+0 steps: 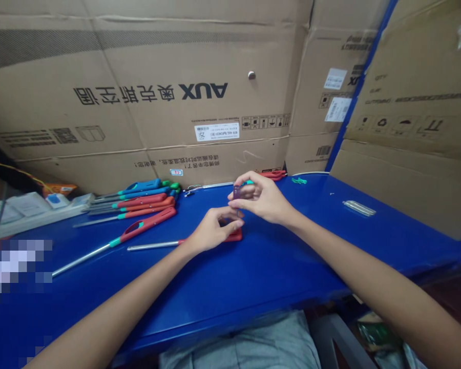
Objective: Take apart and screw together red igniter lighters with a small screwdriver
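My right hand [259,197] pinches a small purple see-through piece [236,192] between thumb and fingertips. Just below it, my left hand [215,228] has thumb and fingers closed around something thin, perhaps a wire, under the purple piece; the fingers hide most of it. Beneath my left hand a red-handled long-reach lighter [153,246] lies on the blue table [253,277], its handle partly covered. To the left lies another red long-reach lighter [148,224] with a green trigger and metal tube. Behind it, several red, orange and blue lighters [142,197] lie in a pile.
A cardboard wall [157,118] stands behind the table, with another cardboard panel [407,154] at right. A power strip [34,210] with plugs sits far left. Metal tubes [359,208] lie at right; green bits [299,180] and red handles [272,175] lie at the back.
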`<state>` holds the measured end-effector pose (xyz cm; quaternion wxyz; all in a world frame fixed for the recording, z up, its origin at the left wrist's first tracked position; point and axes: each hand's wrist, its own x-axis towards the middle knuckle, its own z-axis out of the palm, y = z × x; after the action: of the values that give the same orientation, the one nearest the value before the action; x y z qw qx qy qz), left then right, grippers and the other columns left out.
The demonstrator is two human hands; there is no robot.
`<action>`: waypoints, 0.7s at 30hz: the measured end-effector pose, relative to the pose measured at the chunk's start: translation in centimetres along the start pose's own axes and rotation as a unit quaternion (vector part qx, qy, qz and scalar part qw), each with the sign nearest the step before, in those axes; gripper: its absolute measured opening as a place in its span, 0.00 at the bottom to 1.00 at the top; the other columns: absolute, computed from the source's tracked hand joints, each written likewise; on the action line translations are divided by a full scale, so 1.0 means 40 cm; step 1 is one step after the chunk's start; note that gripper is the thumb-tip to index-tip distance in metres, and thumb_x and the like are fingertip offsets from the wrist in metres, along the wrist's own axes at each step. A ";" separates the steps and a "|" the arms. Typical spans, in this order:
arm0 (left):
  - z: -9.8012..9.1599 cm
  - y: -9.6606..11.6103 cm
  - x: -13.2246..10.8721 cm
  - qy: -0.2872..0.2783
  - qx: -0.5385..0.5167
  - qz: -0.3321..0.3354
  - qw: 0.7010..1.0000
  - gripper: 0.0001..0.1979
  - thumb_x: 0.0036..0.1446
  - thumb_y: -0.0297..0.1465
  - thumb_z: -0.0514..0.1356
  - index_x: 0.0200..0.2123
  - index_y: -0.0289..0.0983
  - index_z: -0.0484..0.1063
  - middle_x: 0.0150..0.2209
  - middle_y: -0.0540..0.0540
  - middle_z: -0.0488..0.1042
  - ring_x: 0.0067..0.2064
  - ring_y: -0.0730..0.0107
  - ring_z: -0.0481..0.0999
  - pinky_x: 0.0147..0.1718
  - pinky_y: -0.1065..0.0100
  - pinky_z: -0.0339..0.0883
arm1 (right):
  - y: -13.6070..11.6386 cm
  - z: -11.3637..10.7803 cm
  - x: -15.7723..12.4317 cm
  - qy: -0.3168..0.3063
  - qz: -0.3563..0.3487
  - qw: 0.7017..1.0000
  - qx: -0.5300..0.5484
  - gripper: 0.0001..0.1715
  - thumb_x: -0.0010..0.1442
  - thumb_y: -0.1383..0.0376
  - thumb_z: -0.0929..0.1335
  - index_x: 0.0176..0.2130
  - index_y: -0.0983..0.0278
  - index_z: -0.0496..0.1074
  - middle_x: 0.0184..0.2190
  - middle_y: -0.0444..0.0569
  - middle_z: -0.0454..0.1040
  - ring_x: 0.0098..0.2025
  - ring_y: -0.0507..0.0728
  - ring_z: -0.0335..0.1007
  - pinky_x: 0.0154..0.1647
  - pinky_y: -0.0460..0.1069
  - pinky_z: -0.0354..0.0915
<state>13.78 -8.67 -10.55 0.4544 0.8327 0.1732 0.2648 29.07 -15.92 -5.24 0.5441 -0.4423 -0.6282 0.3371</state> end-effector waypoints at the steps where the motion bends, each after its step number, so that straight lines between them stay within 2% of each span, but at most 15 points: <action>1: -0.002 0.000 -0.001 -0.009 -0.013 0.002 1.000 0.13 0.55 0.36 0.60 0.34 0.31 0.76 0.35 0.44 0.77 0.35 0.70 0.74 0.36 0.70 0.67 | -0.005 -0.002 -0.002 -0.021 0.007 1.000 0.002 0.20 0.49 0.70 0.71 0.40 0.65 0.60 0.35 0.51 0.74 0.39 0.56 0.74 0.39 0.51 0.70; 4: -0.004 -0.007 -0.001 -0.018 -0.049 -0.022 0.998 0.14 0.53 0.37 0.61 0.35 0.30 0.76 0.34 0.43 0.77 0.34 0.69 0.75 0.35 0.69 0.68 | -0.017 -0.005 -0.007 -0.048 -0.035 0.996 -0.073 0.15 0.51 0.72 0.67 0.41 0.66 0.64 0.40 0.52 0.72 0.42 0.54 0.72 0.41 0.51 0.70; 8: 0.004 -0.013 0.003 0.018 -0.039 -0.047 0.998 0.15 0.47 0.39 0.66 0.25 0.31 0.74 0.25 0.46 0.74 0.26 0.73 0.69 0.28 0.70 0.64 | -0.011 -0.003 -0.008 0.002 -0.112 0.969 -0.219 0.15 0.51 0.66 0.71 0.41 0.64 0.72 0.38 0.49 0.68 0.37 0.52 0.68 0.38 0.49 0.68; 10: 0.006 -0.010 0.005 0.033 -0.015 -0.050 0.998 0.16 0.45 0.39 0.67 0.23 0.31 0.71 0.23 0.49 0.72 0.25 0.75 0.66 0.27 0.70 0.62 | -0.002 0.001 -0.005 0.022 -0.109 0.971 -0.211 0.19 0.51 0.64 0.72 0.44 0.63 0.71 0.34 0.47 0.68 0.34 0.51 0.67 0.36 0.49 0.68; 12: 0.005 -0.006 0.005 0.032 0.007 -0.039 0.999 0.16 0.47 0.39 0.66 0.24 0.32 0.70 0.24 0.49 0.72 0.25 0.76 0.67 0.28 0.70 0.62 | 0.004 0.004 -0.003 0.035 -0.089 0.984 -0.153 0.23 0.49 0.66 0.72 0.46 0.63 0.67 0.33 0.45 0.69 0.34 0.51 0.68 0.37 0.49 0.68; 16: -0.004 -0.005 0.001 -0.013 -0.027 -0.011 0.999 0.16 0.54 0.40 0.60 0.37 0.31 0.74 0.36 0.44 0.77 0.36 0.68 0.74 0.37 0.68 0.67 | 0.001 0.006 -0.004 0.028 -0.051 0.995 -0.075 0.18 0.50 0.70 0.69 0.41 0.64 0.61 0.36 0.48 0.72 0.38 0.53 0.72 0.41 0.50 0.70; 18: -0.006 -0.007 0.000 -0.028 -0.056 -0.020 0.998 0.17 0.55 0.39 0.59 0.39 0.31 0.74 0.38 0.42 0.77 0.38 0.66 0.75 0.40 0.66 0.68 | -0.003 0.004 -0.007 0.017 -0.068 0.993 -0.092 0.16 0.51 0.72 0.66 0.41 0.64 0.62 0.38 0.49 0.72 0.39 0.53 0.72 0.41 0.50 0.70; 21: -0.004 -0.011 0.000 -0.001 -0.032 -0.031 0.999 0.15 0.52 0.39 0.61 0.33 0.30 0.75 0.32 0.43 0.77 0.32 0.68 0.74 0.34 0.67 0.67 | -0.004 -0.001 -0.007 0.039 -0.133 0.972 -0.190 0.14 0.51 0.68 0.69 0.40 0.64 0.67 0.38 0.49 0.69 0.39 0.53 0.69 0.39 0.49 0.69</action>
<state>13.67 -8.33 -10.84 0.4891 0.8121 0.1899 0.2553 29.10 -16.25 -5.20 0.5143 -0.4625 -0.7124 0.1188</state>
